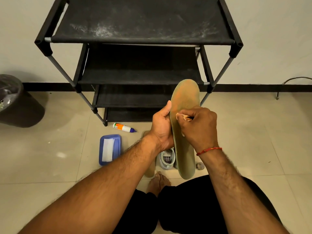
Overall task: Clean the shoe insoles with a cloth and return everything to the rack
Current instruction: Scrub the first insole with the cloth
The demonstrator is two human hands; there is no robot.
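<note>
An olive-green insole (185,98) with an orange smear stands upright in front of me. My left hand (162,127) grips its left edge, thumb up along the side. My right hand (199,125) pinches a small bunched cloth (183,117) against the insole's middle. Below the hands a white shoe (167,158) sits on the floor, partly hidden. A second insole (149,169) lies on the tiles to its left, mostly behind my left forearm. The black shoe rack (138,39) stands against the wall with bare shelves.
A white bottle with a blue cap (124,127) lies by the rack's foot. A blue lidded box (110,149) sits on the tiles at left. A dark bin (16,102) stands far left. A small round cap (200,166) lies by my right wrist. My bare foot (157,183) is below.
</note>
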